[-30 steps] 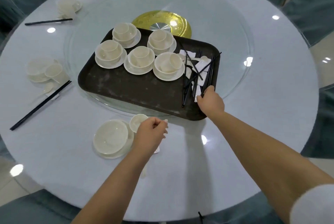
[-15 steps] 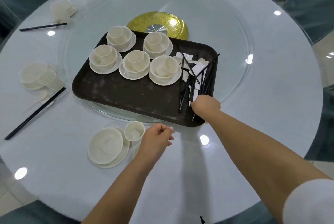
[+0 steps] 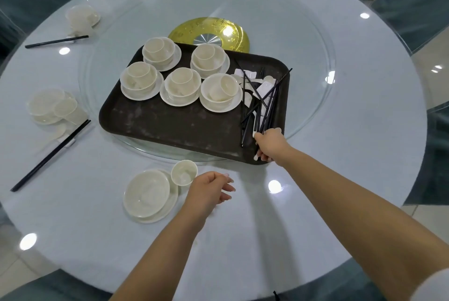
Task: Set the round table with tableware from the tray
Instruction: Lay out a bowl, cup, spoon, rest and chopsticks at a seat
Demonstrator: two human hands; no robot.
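Tray (image 3: 170,128): on glass turntable, five bowl sets, chopsticks (image 3: 264,106) at right end.
Right hand (image 3: 268,143): at tray's near right corner, fingers closed on chopstick ends.
Left hand (image 3: 209,192): loosely curled, empty, beside placed cup (image 3: 184,173) and bowl (image 3: 147,193).

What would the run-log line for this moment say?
right hand: gripping chopsticks on tray | left hand: empty, beside cup | near setting lacks chopsticks
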